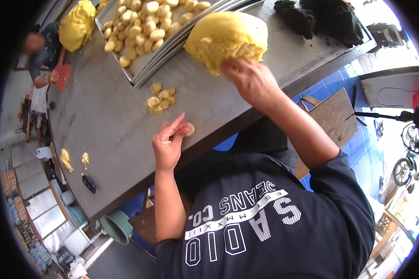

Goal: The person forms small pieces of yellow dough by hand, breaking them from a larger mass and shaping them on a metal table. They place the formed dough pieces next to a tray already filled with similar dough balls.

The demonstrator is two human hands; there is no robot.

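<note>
My left hand [168,145], with its index finger raised and the others curled in, pinches a small pale dough disc [190,130] just over the steel table [104,104]. My right hand [247,83] has its fingers curled into the torn lower side of a large yellow dough lump [227,32]; its fingertips are partly hidden there. Between the tray and my left hand lies a small cluster of yellow dough pieces [160,100]. A metal tray [134,76], holding several pale dough balls [144,30], stands beyond them.
A co-worker [44,58] at the far left holds a red scraper [63,76] near another yellow dough mass [77,25]. Dark dough [330,25] sits back right. A small black object [88,183] and dough scraps [66,160] lie left. A green bucket [116,227] stands below the edge.
</note>
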